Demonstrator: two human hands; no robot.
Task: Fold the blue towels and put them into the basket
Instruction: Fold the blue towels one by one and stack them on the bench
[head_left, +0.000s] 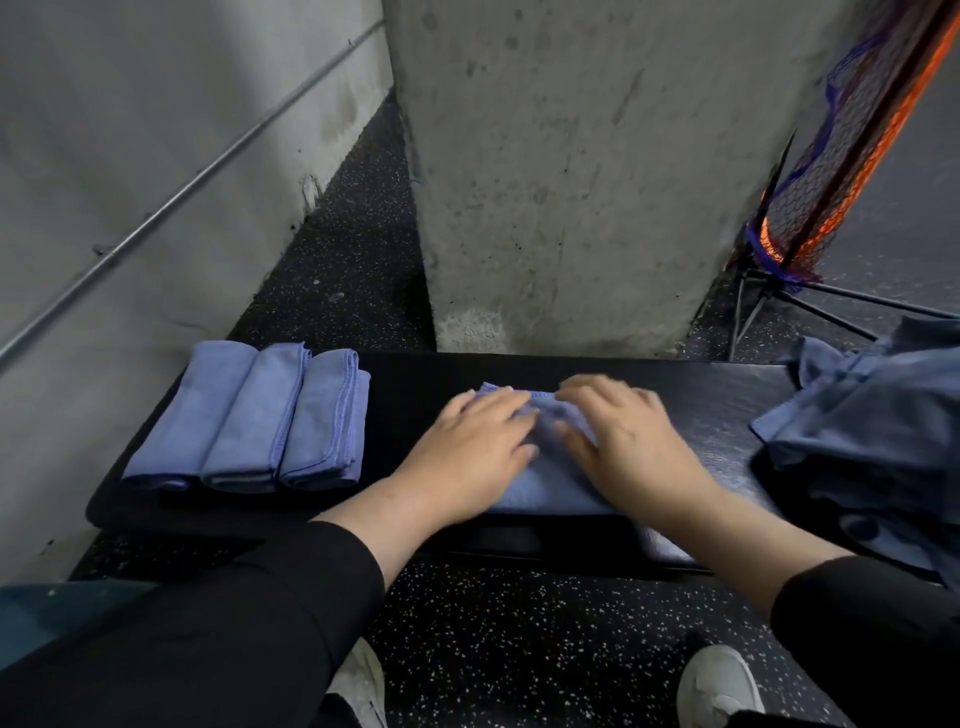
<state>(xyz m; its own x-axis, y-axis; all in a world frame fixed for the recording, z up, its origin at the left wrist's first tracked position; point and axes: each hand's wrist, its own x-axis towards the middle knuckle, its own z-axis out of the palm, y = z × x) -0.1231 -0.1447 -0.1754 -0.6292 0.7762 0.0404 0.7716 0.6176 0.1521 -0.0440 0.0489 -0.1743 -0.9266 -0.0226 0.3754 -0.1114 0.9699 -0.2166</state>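
**Fourth towel mid-fold, basket nowhere in view**

Pressing flat on the towel in hand (545, 483) at the middle of the black worktop (415, 374): left hand (467, 452) and right hand (628, 447), both with fingers extended and loose, gripping nothing, palms down on the cloth. Slightly blurred at the fingertips, so exact finger contact hard to read. Already folded and lined up side by side at the left end of the worktop: three folded towels (249, 415), touching one another. Heaped loose at the right end, partly over the edge: unfolded pile (872, 426).

Risks from here, as a judgement:
- Near edge of the towel in hand lying close to the worktop's front lip; a hard smoothing stroke likely to drag it off onto the floor (519, 649).
- Layers sliding apart under flat palms, leaving a crooked fold.
- Overhanging pile liable to slump off if tugged carelessly.
- No basket visible, so the carry could loosen the folds.
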